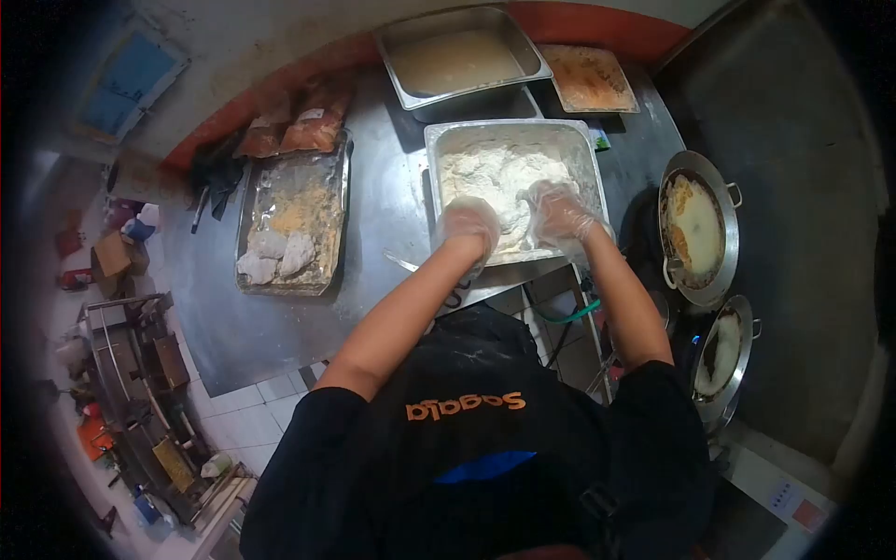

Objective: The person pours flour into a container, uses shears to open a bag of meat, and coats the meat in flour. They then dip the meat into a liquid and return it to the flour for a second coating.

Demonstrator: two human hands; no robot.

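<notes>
L hand (469, 224) + R hand (557, 210) | gloved, grip pressing flour (495, 173) in tray (439, 154) (coating?) | breaded pcs (275, 254) aside on desk (392, 201)

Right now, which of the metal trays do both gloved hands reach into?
The rectangular steel tray of white flour, nearest the person; the other trays lie untouched farther away.

White flour (499, 177), silver tray (437, 149), black apron w/ orange logo (467, 405)

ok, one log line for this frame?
left hand: in flour tray | right hand: in flour | both gloved | coated pieces: left foil tray
</notes>
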